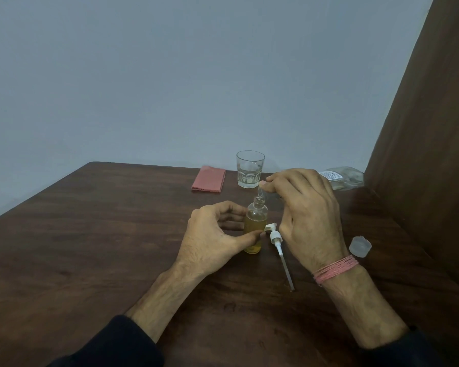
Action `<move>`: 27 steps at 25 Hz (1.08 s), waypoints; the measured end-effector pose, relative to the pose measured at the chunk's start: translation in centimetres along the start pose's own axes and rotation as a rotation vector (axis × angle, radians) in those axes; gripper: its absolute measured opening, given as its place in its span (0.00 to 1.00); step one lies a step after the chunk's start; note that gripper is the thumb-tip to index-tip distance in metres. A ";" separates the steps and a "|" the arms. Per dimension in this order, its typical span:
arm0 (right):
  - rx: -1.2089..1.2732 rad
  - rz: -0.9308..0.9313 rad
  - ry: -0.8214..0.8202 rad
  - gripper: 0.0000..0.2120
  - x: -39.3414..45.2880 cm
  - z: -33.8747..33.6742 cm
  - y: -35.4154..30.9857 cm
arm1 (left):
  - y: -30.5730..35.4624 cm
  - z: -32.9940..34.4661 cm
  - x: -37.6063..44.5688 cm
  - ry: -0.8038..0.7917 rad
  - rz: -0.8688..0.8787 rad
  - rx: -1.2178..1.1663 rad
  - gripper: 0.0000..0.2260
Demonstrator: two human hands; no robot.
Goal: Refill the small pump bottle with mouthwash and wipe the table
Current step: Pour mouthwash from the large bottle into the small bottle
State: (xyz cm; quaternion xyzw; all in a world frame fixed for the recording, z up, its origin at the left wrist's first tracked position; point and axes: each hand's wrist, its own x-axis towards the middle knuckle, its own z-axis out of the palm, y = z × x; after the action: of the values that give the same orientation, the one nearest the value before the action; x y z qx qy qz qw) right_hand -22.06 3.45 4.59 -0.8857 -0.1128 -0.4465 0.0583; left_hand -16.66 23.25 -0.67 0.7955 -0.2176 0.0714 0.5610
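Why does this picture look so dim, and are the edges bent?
Head view: dim, flat light, no glare on the table; wide lens bows the table's far edge; the glass is sharp; the clear dropper at the right hand is hard to make out.

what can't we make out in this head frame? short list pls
- Clear dropper-like piece over the small pump bottle: upper part hidden by the right hand; what it is can't be told.
- Large clear bottle lying at the back: near end behind the right hand, label too small to read.
- Glass: contents, if any, unclear.
- Left hand fingertips on the bottle's far side: hidden by the bottle.
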 end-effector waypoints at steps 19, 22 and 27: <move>-0.020 -0.020 -0.004 0.26 0.1 0.1 0.1 | -0.1 0.0 0.1 0.000 -0.018 -0.010 0.21; -0.021 -0.017 -0.001 0.26 0.1 0.1 0.1 | -0.1 0.0 0.1 -0.002 -0.021 -0.017 0.21; -0.028 -0.012 -0.011 0.27 0.1 0.1 0.0 | 0.0 0.0 0.0 -0.008 -0.015 -0.046 0.22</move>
State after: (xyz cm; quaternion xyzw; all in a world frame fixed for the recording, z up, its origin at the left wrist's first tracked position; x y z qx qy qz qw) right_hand -21.90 3.44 4.57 -0.8882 -0.1119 -0.4435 0.0426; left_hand -16.65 23.26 -0.70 0.7843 -0.2153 0.0592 0.5788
